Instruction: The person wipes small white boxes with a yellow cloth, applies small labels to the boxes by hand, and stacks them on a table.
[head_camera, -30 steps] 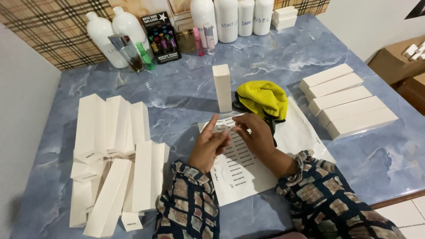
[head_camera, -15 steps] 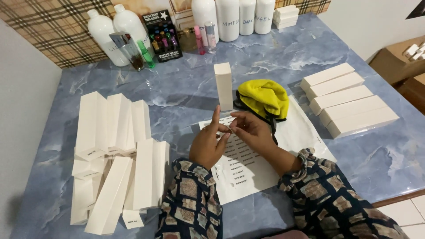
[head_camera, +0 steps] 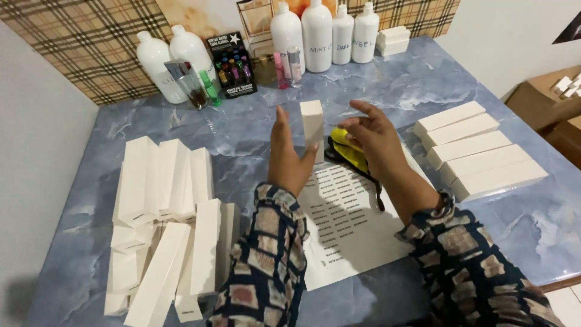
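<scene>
- Both hands are up over the middle of the blue marbled table [head_camera: 242,139], reaching toward a white box [head_camera: 313,124] that stands upright on its end.
- The left hand [head_camera: 289,158] is open, fingers straight and pointing away, palm turned toward the box, just left of it; whether it touches the box I cannot tell.
- The right hand [head_camera: 376,140] is open too, fingers spread and loosely curved, just right of the box and holding nothing.
- Under the right hand lies a yellow cloth [head_camera: 347,145] with a dark strap, partly hidden by the fingers.
- Near the person, beneath both forearms, a white sheet of labels [head_camera: 345,224] lies flat on the table.
- On the left, a crowd of white boxes [head_camera: 163,181], some standing, some lying in a loose pile.
- On the right, a row of white boxes [head_camera: 478,151] lying flat, side by side.
- At the far edge stand white bottles [head_camera: 321,33], small coloured vials [head_camera: 233,69] and a glass spray bottle [head_camera: 184,82].
</scene>
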